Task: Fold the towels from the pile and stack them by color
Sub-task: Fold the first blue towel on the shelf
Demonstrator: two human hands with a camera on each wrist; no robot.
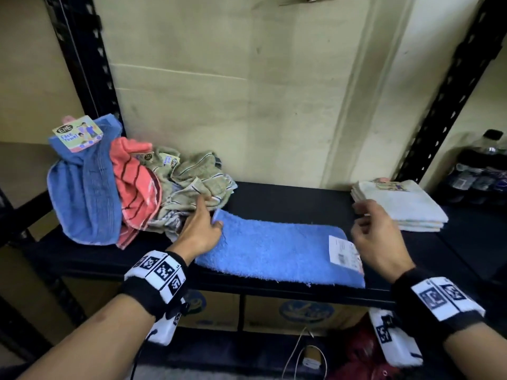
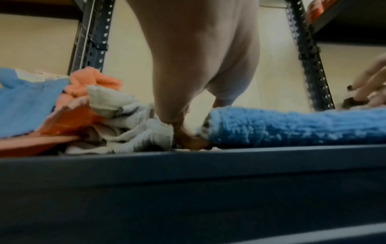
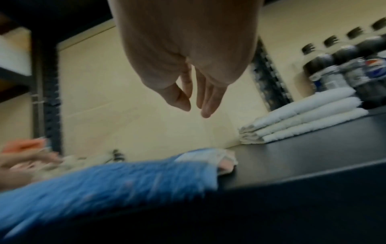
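Mid-fold on the blue towel (image 1: 277, 252) lying along the shelf (image 1: 288, 198) front: left hand (image 1: 201, 231) pinches its left end, right hand (image 1: 377, 237) hovers loose and empty, probably folding it over next.

Blue towel (image 1: 274, 250); coral towel (image 1: 134, 187) dark-striped.

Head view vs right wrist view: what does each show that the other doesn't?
Head only: the unfolded pile of blue, coral and beige towels at the shelf's left, the left hand at the blue towel's left end, and its white tag.

Right wrist only: the white stack side-on, showing three folded layers, and the right hand's relaxed, empty fingers.

Both: the blue towel flat on the black shelf, white stack, dark bottles.
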